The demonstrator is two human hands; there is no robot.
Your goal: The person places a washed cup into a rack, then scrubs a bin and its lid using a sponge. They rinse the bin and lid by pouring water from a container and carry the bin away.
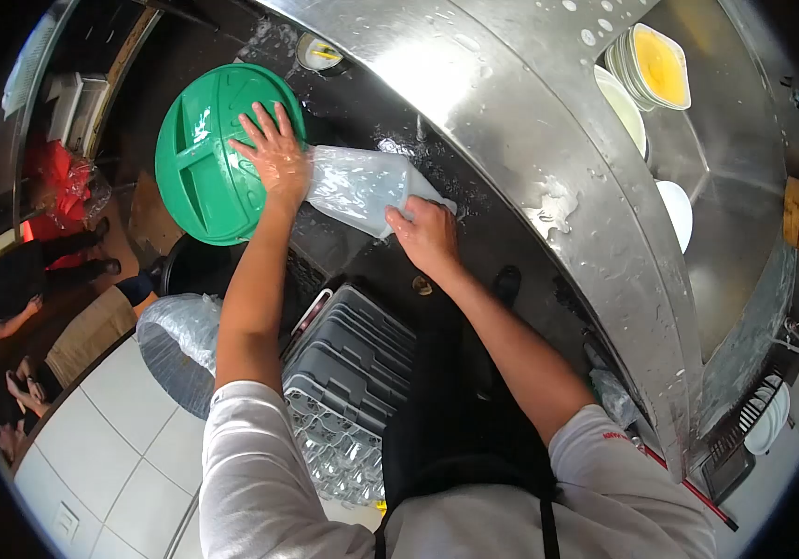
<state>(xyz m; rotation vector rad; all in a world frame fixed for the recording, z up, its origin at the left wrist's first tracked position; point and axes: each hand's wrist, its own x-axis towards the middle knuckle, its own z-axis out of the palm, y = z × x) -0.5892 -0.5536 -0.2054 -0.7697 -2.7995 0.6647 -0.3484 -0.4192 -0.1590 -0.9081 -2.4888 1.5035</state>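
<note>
A large round green lid (190, 200) with recessed grips lies at the upper left, wet on top. My left hand (275, 154) rests on its right side, fingers spread. Beside it, a translucent whitish plastic container (353, 189) reaches from near my left wrist to my right hand. My right hand (425, 233) is closed on the container's right end, thumb on top. The container lies on its side, tilted above the dark wet floor. Whatever is under the lid is mostly hidden.
A steel sink counter (548, 149) curves along my right, with stacked square dishes (660, 67) and a white plate (674, 216). Grey crates (357, 345) stand by my legs above a rack of glasses (334, 447). A small bucket (318, 54) sits ahead. Other people are at far left.
</note>
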